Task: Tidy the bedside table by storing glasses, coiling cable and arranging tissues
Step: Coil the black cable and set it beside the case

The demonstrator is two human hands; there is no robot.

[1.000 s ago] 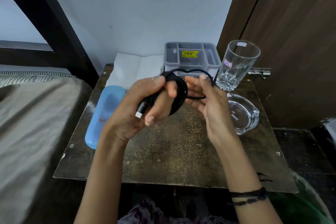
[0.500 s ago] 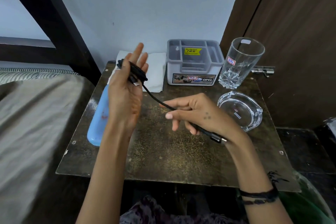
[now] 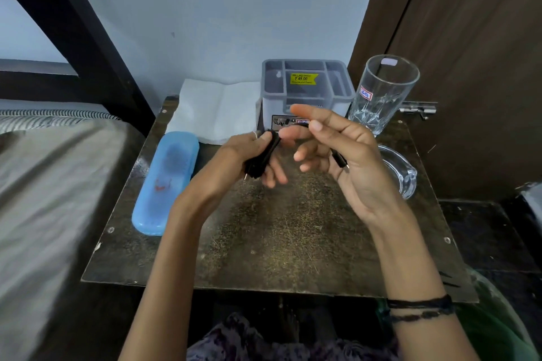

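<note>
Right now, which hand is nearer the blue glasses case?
Left. The left hand, gripping the coiled cable, hovers just right of the blue glasses case. The right hand is farther right, by the glass ashtray.

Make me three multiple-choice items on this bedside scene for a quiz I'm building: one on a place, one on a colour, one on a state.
1. Where does the glasses case lie?
A. at the table's left edge
B. inside the organiser
C. on the bed

2. What colour is the organiser's price sticker?
A. red
B. yellow
C. green

3. How is the cable right now?
A. flat on the table
B. inside the tumbler
C. bundled in the left hand, its free end running to the right hand

Answers:
1 A: it lies along the left edge of the table.
2 B: the sticker is yellow.
3 C: the left hand grips the coil; the right hand holds the plug end.
</note>
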